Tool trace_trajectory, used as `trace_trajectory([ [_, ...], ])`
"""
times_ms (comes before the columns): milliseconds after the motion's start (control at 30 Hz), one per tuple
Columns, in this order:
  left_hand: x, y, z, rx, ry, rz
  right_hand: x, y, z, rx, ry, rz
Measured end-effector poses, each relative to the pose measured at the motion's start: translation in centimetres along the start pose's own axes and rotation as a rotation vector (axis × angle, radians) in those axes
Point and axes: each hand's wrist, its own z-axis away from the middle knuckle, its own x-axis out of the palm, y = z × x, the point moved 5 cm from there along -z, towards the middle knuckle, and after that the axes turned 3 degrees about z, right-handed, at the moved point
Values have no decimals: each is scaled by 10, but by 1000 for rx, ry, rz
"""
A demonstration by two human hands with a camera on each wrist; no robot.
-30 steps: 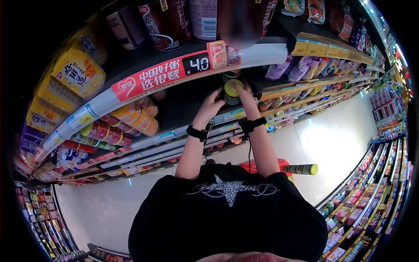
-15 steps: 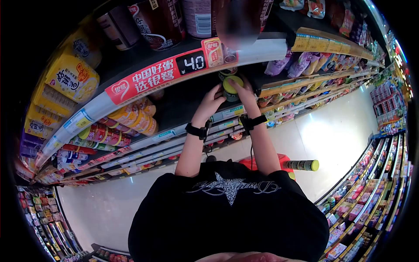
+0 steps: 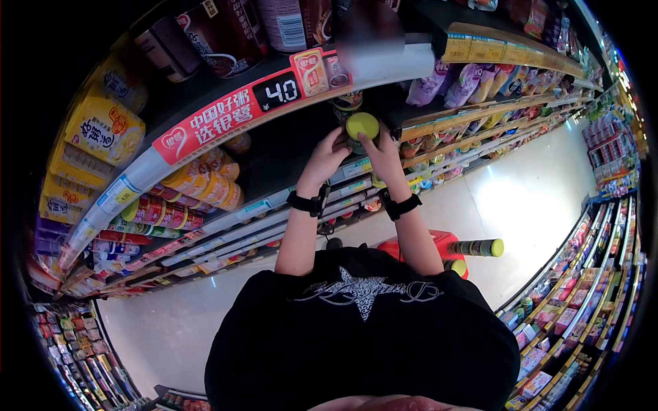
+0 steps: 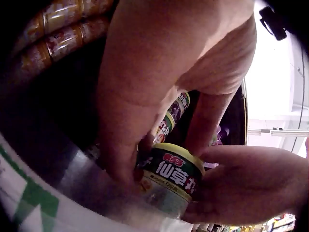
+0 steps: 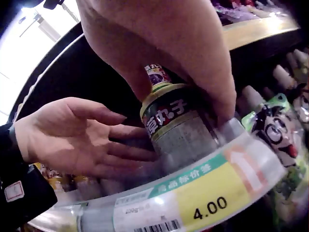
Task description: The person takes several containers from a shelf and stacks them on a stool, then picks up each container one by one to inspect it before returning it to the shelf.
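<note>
A dark green can [image 3: 356, 144] with a yellow-green lid stands upright between both hands at the front of a dark shelf. My right hand [image 3: 385, 156] grips it, thumb at the lid's near edge and fingers along the far side. In the right wrist view, my left hand [image 5: 79, 137] has its palm turned to the can [image 5: 176, 128], fingers extended and their tips at its side. Behind it stand more cans of the same look [image 4: 166, 123]. The left wrist view shows the can's label [image 4: 174, 174], with the right hand [image 4: 251, 181] beside it.
A clear shelf-edge strip with a 4.00 price tag [image 5: 207, 205] runs before the can. Overhead juts the upper shelf's edge with a red sign [image 3: 226, 113]. Yellow cans [image 3: 205, 188] lie stacked leftward. Behind the right forearm is a red container [image 3: 439, 241] with yellow-lidded cans [image 3: 478, 248].
The can has come slightly toward me, away from the can behind it. My right thumb has slid from over the lid to its near edge. The head view has shifted a little.
</note>
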Motion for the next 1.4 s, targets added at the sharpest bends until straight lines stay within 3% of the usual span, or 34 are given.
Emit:
trace_trajectory([
  [133,1,-13,-3,15,16,57,-7,-9,13,11,-14,116],
  [233,3,-18,-3,60,8,85,-7,-6,25,-81,54,189],
  [367,18,-5,4,63,26,101,-5,5,21,-115,24,-10],
  [467,24,-8,4,174,63,139,-11,15,28,40,-71,-117],
  [600,40,20,22,358,507,-161,-41,12,53,175,-77,-271],
  [667,63,42,29,461,495,-123,-66,16,66,155,-77,-263],
  [800,131,55,31,465,200,62,-124,38,99,249,49,-273],
  [933,205,35,27,334,-68,137,-189,54,139,339,187,-294],
  [1167,325,-26,34,16,-443,148,-290,86,235,526,552,-324],
  [1400,415,-115,41,-210,-660,5,-355,132,329,651,851,-406],
])
